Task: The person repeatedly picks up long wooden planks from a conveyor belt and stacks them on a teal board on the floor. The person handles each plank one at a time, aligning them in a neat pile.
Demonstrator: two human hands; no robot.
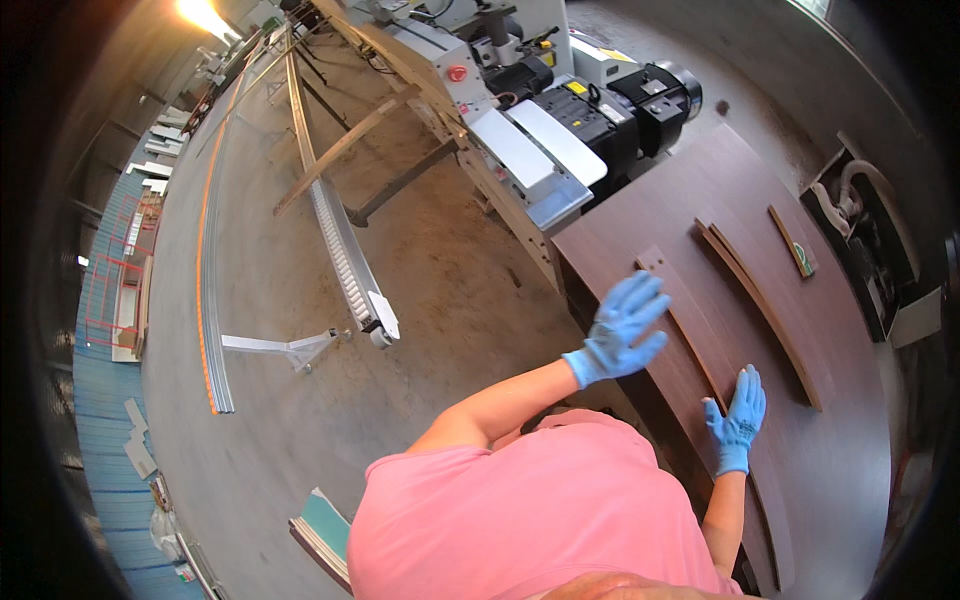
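Head view shows us standing at a dark brown worktop (690, 215), both hands in blue gloves. Far left, a long roller rail (340, 240) runs away across the concrete floor (440, 290), with a pale metal track (207, 250) curving beside it. Near our left side, a small stack of boards (322, 530) sits on the floor. Beyond the worktop's far edge stands a white and black machine (560, 110).

Our left hand (622, 328) is spread wide, fingers fanned, holding nothing; it hovers over the worktop's left part, and we cannot tell whether it touches the panel. To its right, our right hand (738, 418) lies flat and open, palm down on the worktop, gripping nothing, its fingertips beside a thin brown strip (690, 345). Further right, two more long strips (765, 310) lie together, running from far to near. Right of those, a short strip with a green face (792, 242) lies apart, toward the far right edge.
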